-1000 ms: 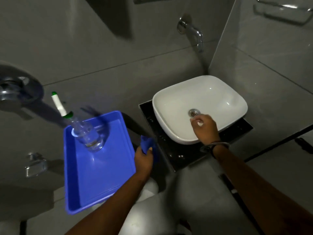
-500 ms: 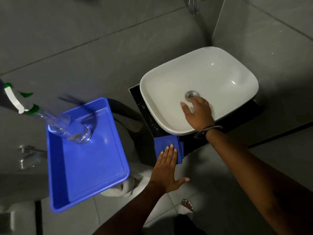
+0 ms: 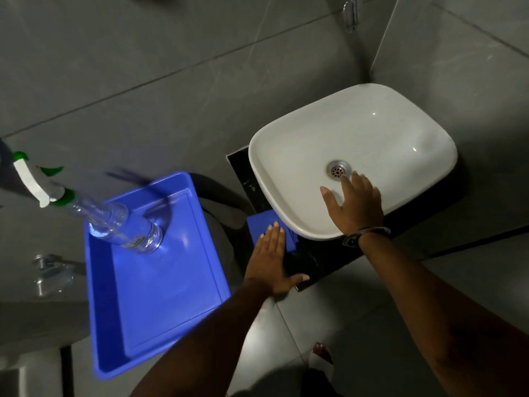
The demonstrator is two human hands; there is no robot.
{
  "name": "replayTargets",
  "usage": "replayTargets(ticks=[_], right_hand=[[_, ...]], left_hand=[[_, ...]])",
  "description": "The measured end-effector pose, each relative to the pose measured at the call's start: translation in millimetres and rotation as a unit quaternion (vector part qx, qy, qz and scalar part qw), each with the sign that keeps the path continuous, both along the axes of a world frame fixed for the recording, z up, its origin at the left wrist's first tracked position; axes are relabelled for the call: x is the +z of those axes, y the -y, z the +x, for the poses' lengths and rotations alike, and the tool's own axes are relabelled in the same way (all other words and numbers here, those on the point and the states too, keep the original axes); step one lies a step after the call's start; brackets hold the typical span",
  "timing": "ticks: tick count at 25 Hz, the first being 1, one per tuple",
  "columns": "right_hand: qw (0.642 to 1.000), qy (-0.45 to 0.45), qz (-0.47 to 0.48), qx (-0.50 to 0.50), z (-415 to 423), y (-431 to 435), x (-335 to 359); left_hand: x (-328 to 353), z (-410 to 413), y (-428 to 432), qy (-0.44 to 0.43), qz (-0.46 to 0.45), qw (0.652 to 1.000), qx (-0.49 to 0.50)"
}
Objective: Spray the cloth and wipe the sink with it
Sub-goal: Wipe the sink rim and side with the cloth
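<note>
A white basin sink (image 3: 289, 156) sits on a black counter, its metal drain (image 3: 338, 169) near the middle. My right hand (image 3: 353, 206) lies flat inside the bowl just below the drain, fingers spread, holding nothing. A folded blue cloth (image 3: 259, 224) lies on the counter at the sink's lower left edge. My left hand (image 3: 270, 260) presses flat on it, fingers straight, covering its near part. A clear spray bottle (image 3: 120, 224) with a white and green trigger head stands in the blue tray (image 3: 160, 333) at the left.
Grey tiled walls surround the sink. A chrome tap (image 3: 351, 12) sticks out of the wall above the sink. Another chrome fitting (image 3: 48, 270) is on the wall at the far left. A white toilet part shows under the tray. My foot (image 3: 322, 356) is on the floor below.
My left hand let go of the bunched cloth and now lies flat on it on the counter. My right hand opened from a fist to a flat palm in the bowl. The view tilted down.
</note>
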State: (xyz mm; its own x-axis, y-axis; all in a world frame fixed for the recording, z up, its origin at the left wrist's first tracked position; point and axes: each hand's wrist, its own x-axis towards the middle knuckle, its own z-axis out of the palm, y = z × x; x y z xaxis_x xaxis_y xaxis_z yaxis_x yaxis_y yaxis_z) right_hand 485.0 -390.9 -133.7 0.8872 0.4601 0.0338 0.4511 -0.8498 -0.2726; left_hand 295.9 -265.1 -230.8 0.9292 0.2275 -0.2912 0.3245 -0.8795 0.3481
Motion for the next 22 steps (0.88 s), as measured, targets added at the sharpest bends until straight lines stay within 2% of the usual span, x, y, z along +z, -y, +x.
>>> replayTargets(ticks=[5, 9, 12, 14, 17, 22], right_hand=[[1.000, -0.002, -0.005, -0.009, 3, -1, -3], [0.999, 0.037, 0.007, -0.016, 7, -2, -19], [0.998, 0.055, 0.012, -0.019, 9, -3, -26], [0.999, 0.047, 0.011, -0.017, 8, -2, -24], [1.000, 0.021, 0.007, 0.002, 6, -1, -15], [1.000, 0.001, 0.007, 0.008, 4, -1, -7]], left_hand=[[7, 49, -103, -0.004, 0.005, 1.000, -0.010], [15, 120, -191, -0.028, -0.007, 0.999, -0.019], [15, 146, -219, -0.034, -0.001, 0.998, -0.053], [9, 132, -203, -0.010, -0.013, 0.999, -0.050], [7, 76, -135, 0.041, -0.061, 0.997, -0.029], [5, -9, -11, 0.019, -0.078, 0.996, -0.050]])
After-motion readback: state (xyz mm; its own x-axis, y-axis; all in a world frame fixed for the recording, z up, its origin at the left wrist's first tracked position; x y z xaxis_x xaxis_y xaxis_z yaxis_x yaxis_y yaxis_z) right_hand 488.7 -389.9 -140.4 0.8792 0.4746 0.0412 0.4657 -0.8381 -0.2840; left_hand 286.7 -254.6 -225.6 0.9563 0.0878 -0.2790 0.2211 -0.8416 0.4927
